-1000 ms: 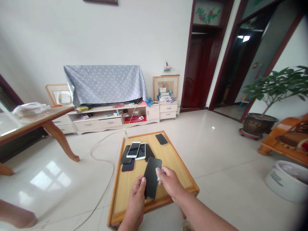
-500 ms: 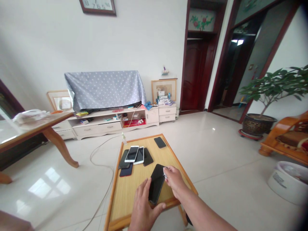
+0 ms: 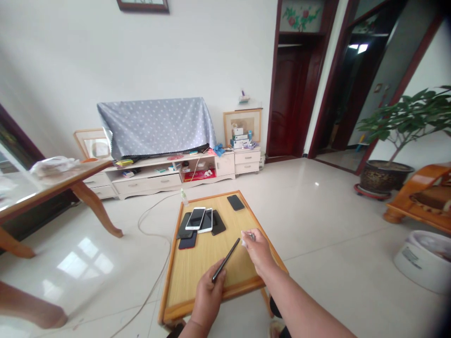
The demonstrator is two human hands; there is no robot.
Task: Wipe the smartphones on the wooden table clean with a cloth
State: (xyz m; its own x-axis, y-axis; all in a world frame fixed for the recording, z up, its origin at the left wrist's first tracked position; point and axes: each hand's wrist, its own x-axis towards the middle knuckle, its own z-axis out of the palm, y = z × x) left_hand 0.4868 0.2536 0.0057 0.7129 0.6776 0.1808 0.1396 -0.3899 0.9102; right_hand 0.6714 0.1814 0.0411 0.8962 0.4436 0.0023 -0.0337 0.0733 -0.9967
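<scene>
My left hand (image 3: 210, 287) grips a black phone (image 3: 226, 260) near its lower end, above the small wooden table (image 3: 200, 272). The phone is turned edge-on, so its thin side faces me. Just right of its upper end, my right hand (image 3: 256, 249) is closed on a small white cloth or tissue (image 3: 244, 238). On the table's far left lies an overlapping group of several phones, among them a white phone (image 3: 195, 218) on top and a dark blue phone (image 3: 188, 240) at the near side. A lone black phone (image 3: 236, 203) lies at the far right corner.
A small clear bottle (image 3: 184, 197) stands at the table's far left corner. A cable (image 3: 155, 281) runs over the floor on the left. Beyond is a low white cabinet (image 3: 151, 185); a white bucket (image 3: 423, 260) and potted plant (image 3: 384, 178) are on the right.
The black phone was lying face up under both hands; now my left hand has lifted it and turned it on edge. My right hand has moved slightly right, off the screen, with the white piece.
</scene>
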